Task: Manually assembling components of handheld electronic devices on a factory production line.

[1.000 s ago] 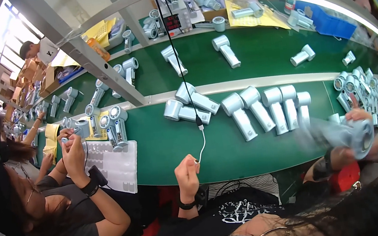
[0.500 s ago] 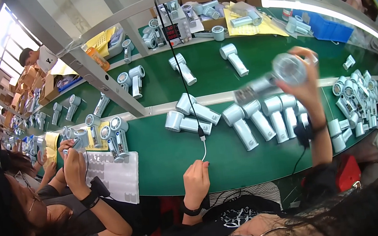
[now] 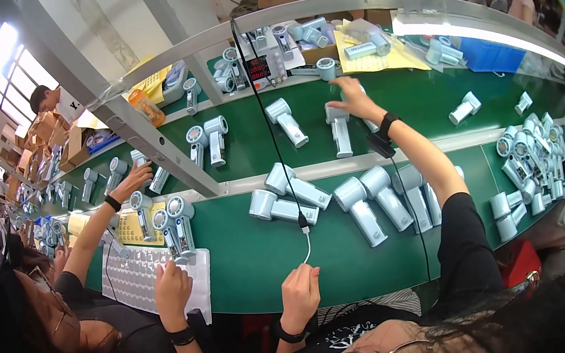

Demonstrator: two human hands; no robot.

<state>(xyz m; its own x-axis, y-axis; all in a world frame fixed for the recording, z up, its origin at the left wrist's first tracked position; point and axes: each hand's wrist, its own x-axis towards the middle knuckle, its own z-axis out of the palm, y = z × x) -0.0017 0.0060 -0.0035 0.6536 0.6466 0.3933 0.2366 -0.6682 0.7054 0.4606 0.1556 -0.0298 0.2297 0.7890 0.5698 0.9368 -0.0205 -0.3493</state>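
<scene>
My left hand (image 3: 301,292) is closed around the lower end of a short white cable (image 3: 308,246), near the bench's front edge. That cable joins a black cable (image 3: 265,107) hanging from above. Over the far green strip reaches my right hand (image 3: 357,104), its fingers apart. Just under its thumb is the head of a light-blue handheld fan (image 3: 342,138), and another fan (image 3: 370,124) is partly hidden behind the hand. Two fans (image 3: 288,209) lie crossed beyond my left hand. Several more fans (image 3: 361,212) lie in a row under my right forearm, which hides some.
A small power supply with a red display (image 3: 258,67) stands at the back. Fans pile up (image 3: 536,154) at right. A metal post (image 3: 148,133) rises at left. A co-worker (image 3: 97,337) sits left beside a white tray (image 3: 200,280). A blue bin (image 3: 493,54) stands back right.
My right hand has moved left and away from me, from holding a fan up at right to spread fingers at a fan on the far strip. My left hand keeps the cable.
</scene>
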